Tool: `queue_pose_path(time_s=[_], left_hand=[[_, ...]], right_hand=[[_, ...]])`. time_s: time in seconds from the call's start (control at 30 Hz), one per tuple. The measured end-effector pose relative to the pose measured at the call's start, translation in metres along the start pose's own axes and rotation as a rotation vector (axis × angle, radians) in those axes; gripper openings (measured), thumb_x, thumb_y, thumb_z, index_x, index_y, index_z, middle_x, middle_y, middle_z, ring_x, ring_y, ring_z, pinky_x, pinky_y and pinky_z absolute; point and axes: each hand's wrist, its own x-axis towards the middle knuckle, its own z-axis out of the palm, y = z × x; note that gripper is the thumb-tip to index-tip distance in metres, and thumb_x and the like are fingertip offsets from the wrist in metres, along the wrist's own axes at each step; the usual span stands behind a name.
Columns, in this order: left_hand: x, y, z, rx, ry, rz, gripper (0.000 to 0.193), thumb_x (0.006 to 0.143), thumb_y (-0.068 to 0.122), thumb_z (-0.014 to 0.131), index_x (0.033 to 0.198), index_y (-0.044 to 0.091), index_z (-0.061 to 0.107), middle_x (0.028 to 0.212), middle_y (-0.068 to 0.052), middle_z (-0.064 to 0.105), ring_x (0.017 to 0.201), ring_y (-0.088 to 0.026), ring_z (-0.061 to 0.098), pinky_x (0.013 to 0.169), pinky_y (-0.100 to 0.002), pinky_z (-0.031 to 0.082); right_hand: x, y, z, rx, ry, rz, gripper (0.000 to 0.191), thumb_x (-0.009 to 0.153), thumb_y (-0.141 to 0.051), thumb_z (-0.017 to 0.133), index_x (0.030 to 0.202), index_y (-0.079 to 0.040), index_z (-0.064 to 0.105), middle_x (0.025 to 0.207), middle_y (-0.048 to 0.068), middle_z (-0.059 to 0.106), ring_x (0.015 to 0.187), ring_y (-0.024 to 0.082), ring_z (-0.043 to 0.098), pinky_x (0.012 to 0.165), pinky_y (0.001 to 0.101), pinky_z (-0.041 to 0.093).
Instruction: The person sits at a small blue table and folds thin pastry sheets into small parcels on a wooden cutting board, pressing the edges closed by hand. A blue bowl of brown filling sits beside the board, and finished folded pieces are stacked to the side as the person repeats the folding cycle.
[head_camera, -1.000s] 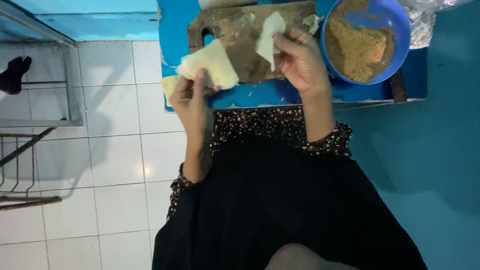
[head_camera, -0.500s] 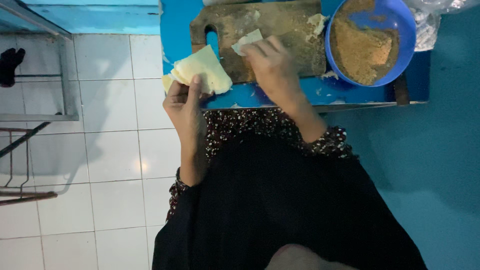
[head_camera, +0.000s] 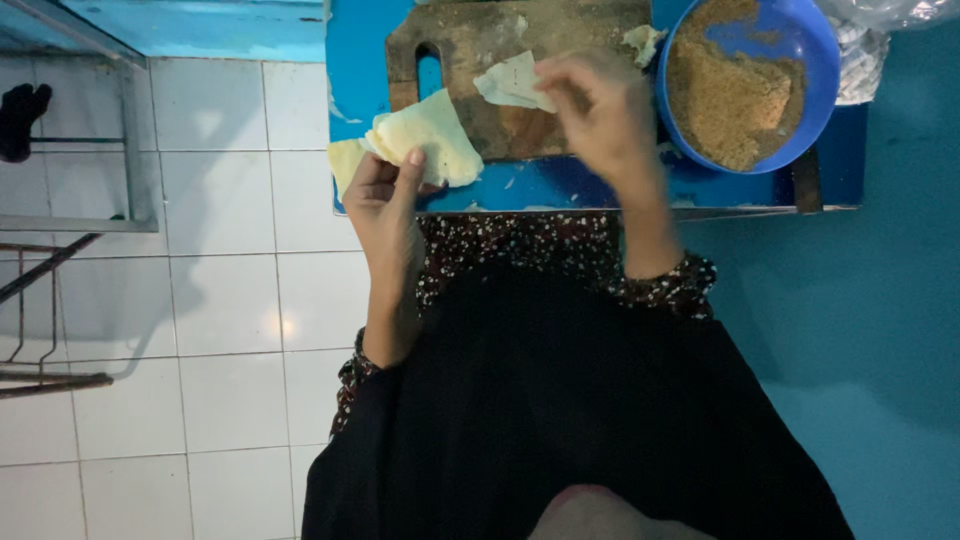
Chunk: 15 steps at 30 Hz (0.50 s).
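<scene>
Blue table w/ wooden board, blue bowl.

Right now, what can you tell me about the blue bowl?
The blue bowl is round and looks like plastic. It sits upright on the blue table, right beside the wooden cutting board. It holds brown, crumbly filling heaped toward its left side, leaving blue wall bare at the top. No hand touches it.

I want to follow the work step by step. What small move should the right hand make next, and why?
Probably lay the single wrapper flat on the cutting board: the right hand holds it just above the board, the left hand holds the stack, and the filling bowl waits alongside.
</scene>
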Motion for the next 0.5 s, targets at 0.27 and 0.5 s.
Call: queue_pose_path(time_s=[0.27, 0.5], left_hand=[[0.000, -0.002, -0.001, 0.024, -0.007, -0.004, 0.025, 0.101, 0.011, 0.072, 0.119, -0.006, 0.068, 0.102, -0.009, 0.074, 0.087, -0.012, 0.070, 0.075, -0.027, 0.060], [0.002, -0.003, 0.003, -0.015, -0.032, -0.035, 0.025, 0.099, 0.012, 0.071, 0.117, -0.005, 0.067, 0.102, -0.009, 0.075, 0.085, -0.012, 0.071, 0.073, -0.028, 0.060]], right_hand=[[-0.008, -0.026, 0.019, -0.113, 0.005, -0.314, 0.007, 0.100, -0.009, 0.071, 0.106, -0.009, 0.075, 0.126, 0.006, 0.072, 0.115, 0.026, 0.069, 0.097, 0.0361, 0.058], [0.001, -0.008, 0.008, -0.118, -0.201, -0.264, 0.018, 0.104, -0.004, 0.061, 0.121, -0.007, 0.067, 0.138, 0.009, 0.068, 0.128, 0.028, 0.064, 0.111, 0.0480, 0.044]])
